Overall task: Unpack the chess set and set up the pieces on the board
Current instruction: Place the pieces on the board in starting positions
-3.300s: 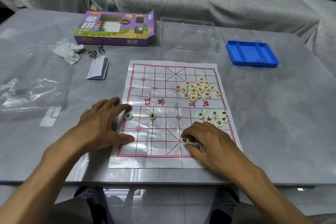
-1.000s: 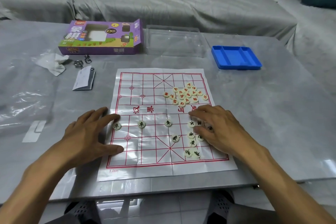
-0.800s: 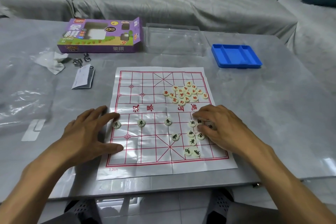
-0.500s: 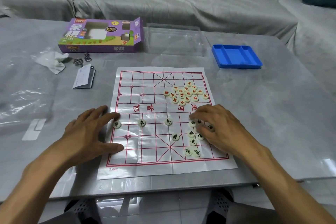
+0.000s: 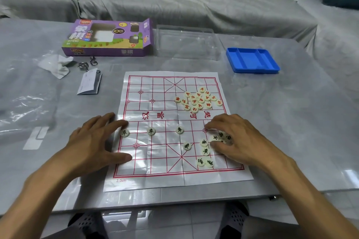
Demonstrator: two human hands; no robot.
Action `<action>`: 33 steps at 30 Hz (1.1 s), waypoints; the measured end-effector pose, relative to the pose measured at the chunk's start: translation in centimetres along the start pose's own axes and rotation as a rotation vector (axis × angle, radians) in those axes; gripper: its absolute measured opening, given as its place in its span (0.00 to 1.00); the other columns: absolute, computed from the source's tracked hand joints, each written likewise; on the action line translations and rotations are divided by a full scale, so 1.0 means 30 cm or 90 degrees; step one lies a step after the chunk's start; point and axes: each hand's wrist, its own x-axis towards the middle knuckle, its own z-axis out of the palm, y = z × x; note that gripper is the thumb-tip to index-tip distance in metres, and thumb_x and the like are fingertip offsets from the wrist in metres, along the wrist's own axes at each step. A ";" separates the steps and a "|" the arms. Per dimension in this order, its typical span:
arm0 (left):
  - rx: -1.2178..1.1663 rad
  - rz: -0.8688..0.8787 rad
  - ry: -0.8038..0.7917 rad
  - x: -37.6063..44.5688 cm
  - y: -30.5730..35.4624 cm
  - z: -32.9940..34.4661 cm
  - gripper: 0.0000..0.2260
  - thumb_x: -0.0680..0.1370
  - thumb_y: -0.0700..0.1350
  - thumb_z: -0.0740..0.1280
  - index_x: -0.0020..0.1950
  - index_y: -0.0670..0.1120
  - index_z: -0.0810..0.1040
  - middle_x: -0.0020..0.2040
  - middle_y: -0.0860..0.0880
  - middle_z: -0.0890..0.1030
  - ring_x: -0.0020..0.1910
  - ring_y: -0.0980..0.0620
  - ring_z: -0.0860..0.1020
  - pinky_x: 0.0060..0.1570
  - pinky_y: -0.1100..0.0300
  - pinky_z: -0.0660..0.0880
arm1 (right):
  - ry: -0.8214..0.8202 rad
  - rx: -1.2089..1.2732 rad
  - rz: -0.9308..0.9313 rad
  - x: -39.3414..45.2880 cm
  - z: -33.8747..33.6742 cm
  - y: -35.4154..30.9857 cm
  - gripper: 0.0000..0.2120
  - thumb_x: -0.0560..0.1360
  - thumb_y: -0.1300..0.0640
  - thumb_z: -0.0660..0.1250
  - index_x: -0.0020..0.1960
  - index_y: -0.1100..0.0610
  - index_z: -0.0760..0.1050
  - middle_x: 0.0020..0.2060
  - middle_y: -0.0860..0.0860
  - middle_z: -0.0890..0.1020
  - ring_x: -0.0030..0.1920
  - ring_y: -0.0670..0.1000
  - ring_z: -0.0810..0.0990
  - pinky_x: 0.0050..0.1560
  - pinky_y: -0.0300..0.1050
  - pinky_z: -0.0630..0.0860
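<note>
Keep your flat, spread left hand pinning the white red-lined paper board while your right hand, fingers curled over the black-lettered cream discs near the board's right edge (actual pinch? can't tell), lifts one cleanly.

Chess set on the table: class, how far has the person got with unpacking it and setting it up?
Done: the purple box is open, the board sheet is spread out, and three black pieces sit in one row. In hand: the right hand sorts the loose black pieces while the left hand lies flat on the sheet's edge. Left: the red pieces lie in a heap.
</note>
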 end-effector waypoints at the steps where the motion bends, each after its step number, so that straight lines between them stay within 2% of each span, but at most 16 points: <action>1: 0.000 0.000 0.000 0.001 -0.001 0.000 0.57 0.46 0.86 0.45 0.74 0.67 0.54 0.79 0.56 0.50 0.77 0.49 0.51 0.72 0.43 0.58 | 0.012 0.001 0.001 -0.002 0.005 -0.010 0.23 0.77 0.40 0.63 0.71 0.40 0.66 0.71 0.40 0.67 0.70 0.44 0.64 0.68 0.45 0.63; 4: 0.007 -0.004 -0.007 0.003 0.001 0.000 0.58 0.46 0.86 0.45 0.74 0.67 0.54 0.79 0.56 0.50 0.77 0.48 0.50 0.73 0.43 0.58 | 0.025 0.000 0.012 -0.019 0.022 -0.034 0.25 0.77 0.38 0.62 0.72 0.42 0.65 0.72 0.41 0.65 0.71 0.45 0.63 0.69 0.46 0.63; 8: 0.008 -0.006 -0.010 0.001 0.009 -0.004 0.58 0.45 0.86 0.44 0.74 0.66 0.54 0.79 0.56 0.50 0.77 0.48 0.51 0.73 0.42 0.58 | -0.008 -0.013 0.024 -0.034 0.009 -0.023 0.22 0.77 0.40 0.62 0.69 0.44 0.69 0.68 0.41 0.70 0.66 0.45 0.69 0.63 0.42 0.68; 11: 0.010 -0.008 -0.010 0.000 0.009 -0.007 0.59 0.45 0.86 0.44 0.74 0.66 0.54 0.79 0.56 0.50 0.77 0.48 0.51 0.72 0.43 0.58 | 0.036 0.031 0.068 -0.036 -0.014 0.011 0.19 0.78 0.44 0.64 0.68 0.46 0.70 0.67 0.41 0.71 0.65 0.45 0.70 0.62 0.43 0.70; 14: 0.003 -0.007 -0.008 0.002 0.005 -0.006 0.58 0.46 0.86 0.45 0.74 0.66 0.55 0.79 0.56 0.51 0.77 0.48 0.51 0.72 0.43 0.58 | 0.075 0.068 0.148 -0.030 -0.025 0.066 0.15 0.80 0.50 0.62 0.66 0.49 0.71 0.65 0.45 0.73 0.61 0.48 0.73 0.57 0.43 0.73; 16: 0.002 -0.011 -0.018 0.002 0.009 -0.006 0.56 0.48 0.85 0.50 0.75 0.66 0.54 0.79 0.56 0.50 0.77 0.48 0.51 0.72 0.43 0.58 | 0.050 0.070 0.171 -0.022 -0.018 0.093 0.14 0.80 0.53 0.61 0.65 0.50 0.73 0.62 0.47 0.74 0.59 0.49 0.74 0.56 0.43 0.74; 19: -0.001 -0.014 -0.030 0.005 0.016 -0.007 0.48 0.58 0.80 0.60 0.75 0.65 0.53 0.79 0.55 0.49 0.77 0.48 0.50 0.73 0.42 0.58 | 0.038 0.088 0.168 -0.018 -0.012 0.109 0.12 0.80 0.57 0.63 0.63 0.51 0.75 0.58 0.46 0.76 0.56 0.47 0.75 0.54 0.40 0.75; 22: -0.001 -0.013 -0.027 0.004 0.008 -0.006 0.52 0.52 0.83 0.54 0.75 0.66 0.54 0.79 0.55 0.50 0.77 0.48 0.50 0.73 0.43 0.58 | 0.021 0.138 0.171 -0.022 -0.016 0.110 0.10 0.79 0.58 0.65 0.59 0.50 0.77 0.55 0.45 0.78 0.53 0.45 0.77 0.45 0.34 0.74; 24: -0.003 -0.013 -0.021 0.003 0.008 -0.006 0.54 0.49 0.83 0.51 0.74 0.66 0.55 0.79 0.56 0.50 0.77 0.48 0.51 0.72 0.43 0.58 | 0.026 0.151 0.179 -0.026 -0.015 0.111 0.09 0.79 0.59 0.66 0.57 0.50 0.78 0.53 0.45 0.79 0.51 0.46 0.78 0.43 0.33 0.74; 27: -0.010 -0.007 -0.007 0.001 0.008 -0.006 0.52 0.51 0.81 0.53 0.74 0.66 0.56 0.79 0.56 0.52 0.77 0.48 0.52 0.72 0.43 0.59 | 0.059 0.169 0.196 -0.030 -0.017 0.112 0.08 0.79 0.59 0.66 0.55 0.50 0.79 0.50 0.44 0.82 0.48 0.45 0.79 0.42 0.33 0.74; 30: -0.005 -0.006 -0.008 0.003 0.001 0.000 0.51 0.52 0.81 0.54 0.74 0.67 0.55 0.79 0.56 0.52 0.77 0.49 0.52 0.71 0.44 0.59 | 0.084 0.233 0.204 -0.040 -0.044 0.112 0.06 0.78 0.59 0.67 0.51 0.49 0.80 0.46 0.40 0.81 0.46 0.41 0.80 0.38 0.29 0.73; 33: -0.003 -0.006 -0.010 0.006 -0.002 0.002 0.51 0.52 0.81 0.54 0.74 0.67 0.55 0.79 0.56 0.51 0.77 0.49 0.51 0.71 0.44 0.59 | 0.049 0.289 0.182 -0.068 -0.068 0.086 0.05 0.76 0.58 0.71 0.47 0.48 0.80 0.43 0.36 0.80 0.44 0.38 0.80 0.36 0.28 0.74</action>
